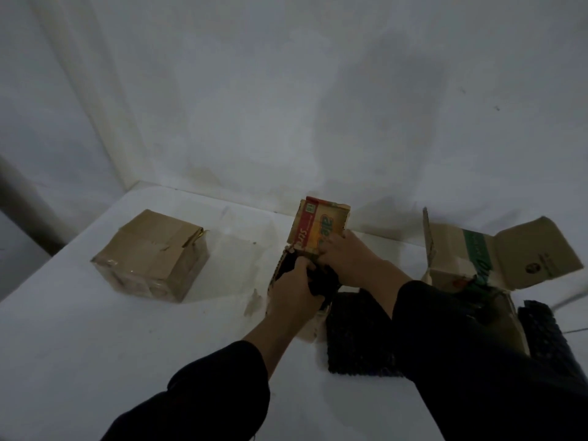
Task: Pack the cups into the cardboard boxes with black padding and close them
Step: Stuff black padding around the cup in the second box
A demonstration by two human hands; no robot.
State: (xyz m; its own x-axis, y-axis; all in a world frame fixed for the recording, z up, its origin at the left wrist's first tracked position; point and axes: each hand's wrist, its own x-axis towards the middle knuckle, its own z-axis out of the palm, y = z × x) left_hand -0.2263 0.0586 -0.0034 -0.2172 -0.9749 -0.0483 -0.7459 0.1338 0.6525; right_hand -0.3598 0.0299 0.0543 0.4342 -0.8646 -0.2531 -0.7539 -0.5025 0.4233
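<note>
A small open cardboard box [319,229] with a red and yellow printed flap stands at the middle of the white table [95,345]. My left hand [294,292] and my right hand [345,261] are both over its opening, fingers closed on black padding [323,283] that sits inside it. No cup is visible; the box's inside is hidden by my hands. A loose black padding sheet [356,335] lies on the table just right of the box.
A closed, taped cardboard box [152,256] sits at the left. An open box [515,249] with green print and raised flaps stands at the right, with another black padding piece [547,338] beside it. A white wall rises right behind the table.
</note>
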